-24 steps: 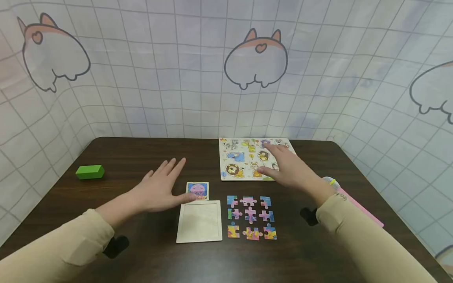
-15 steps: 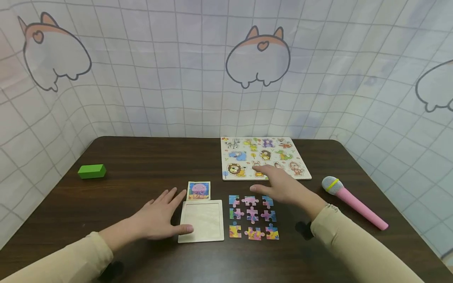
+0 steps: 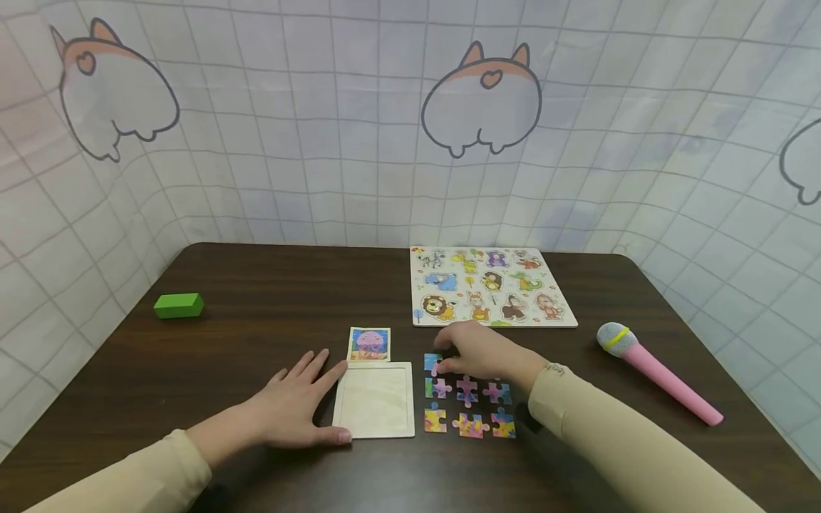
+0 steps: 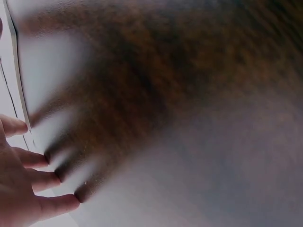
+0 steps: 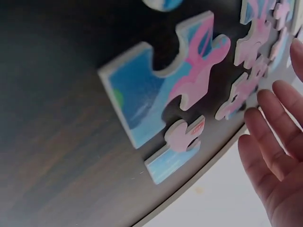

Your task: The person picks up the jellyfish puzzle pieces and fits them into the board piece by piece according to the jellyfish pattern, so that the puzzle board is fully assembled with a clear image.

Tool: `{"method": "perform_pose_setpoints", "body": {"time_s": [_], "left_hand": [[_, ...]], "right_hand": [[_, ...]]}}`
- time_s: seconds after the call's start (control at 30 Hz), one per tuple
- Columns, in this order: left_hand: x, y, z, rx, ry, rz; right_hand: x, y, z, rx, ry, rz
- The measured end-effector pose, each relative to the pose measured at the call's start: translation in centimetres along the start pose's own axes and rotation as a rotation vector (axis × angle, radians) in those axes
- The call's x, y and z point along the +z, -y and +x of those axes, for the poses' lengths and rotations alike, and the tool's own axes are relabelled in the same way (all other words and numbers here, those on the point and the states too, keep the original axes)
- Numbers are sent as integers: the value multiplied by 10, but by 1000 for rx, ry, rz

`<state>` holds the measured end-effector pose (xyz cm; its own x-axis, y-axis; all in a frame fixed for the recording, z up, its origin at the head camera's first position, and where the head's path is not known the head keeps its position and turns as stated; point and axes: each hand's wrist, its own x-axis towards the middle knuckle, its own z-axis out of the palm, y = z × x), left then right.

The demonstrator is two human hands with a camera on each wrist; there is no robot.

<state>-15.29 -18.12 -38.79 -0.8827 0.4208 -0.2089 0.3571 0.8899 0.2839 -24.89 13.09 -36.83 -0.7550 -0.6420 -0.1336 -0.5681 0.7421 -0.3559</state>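
Note:
My left hand lies spread on the table, its index fingertip and thumb at the left edge of a shallow wooden puzzle frame. In the left wrist view its fingertips meet the dark tabletop. A picture card of a pink jellyfish lies just behind the frame. My right hand arches over the back row of jigsaw pieces, fingers bent, thumb close to the back-left blue-and-pink piece. Several loose pieces lie in rows, among them a middle piece; part of the back row is hidden under the hand.
An animal peg puzzle board lies at the back of the table. To the right is a pink toy microphone, and a green block sits at the far left. A patterned cloth hangs behind the table.
Both hands have come down: the left from above the jellyfish card to the frame's left edge, the right from over the animal board to the back row of pieces. The head view has shifted slightly.

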Motion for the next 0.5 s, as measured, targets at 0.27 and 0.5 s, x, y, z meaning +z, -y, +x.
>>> {"method": "perform_pose_setpoints", "body": {"time_s": [0.27, 0.5], "left_hand": [[0, -3, -2, 7, 4, -16], [0, -2, -2, -2, 3, -15]], "right_hand": [[3, 5, 10, 55, 6, -91], [7, 8, 13, 74, -7, -87]]}}
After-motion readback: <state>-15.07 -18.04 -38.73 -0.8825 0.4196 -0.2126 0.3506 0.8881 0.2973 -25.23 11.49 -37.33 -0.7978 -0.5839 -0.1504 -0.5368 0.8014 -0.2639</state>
